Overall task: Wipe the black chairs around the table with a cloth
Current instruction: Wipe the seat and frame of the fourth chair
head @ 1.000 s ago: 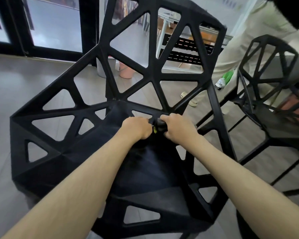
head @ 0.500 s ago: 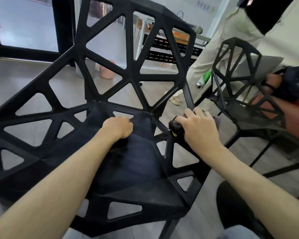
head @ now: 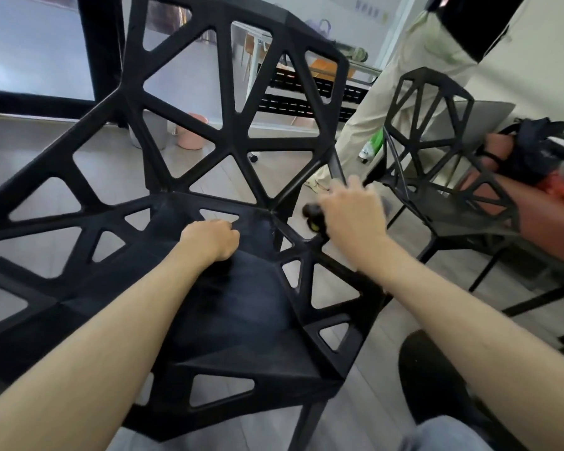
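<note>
The nearest black chair (head: 228,307) is being leaned on at the seat's rear edge by the clenched left hand (head: 210,242). A dark cloth (head: 314,218) is being grasped by the right hand (head: 352,213) at the right rim, near the second chair (head: 437,177); bare floor (head: 365,402) is being left between them.

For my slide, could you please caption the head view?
Left hand fisted on black chair seat; right hand at its armrest.

Black chairs (head: 241,320) on grey floor (head: 365,415)
</note>
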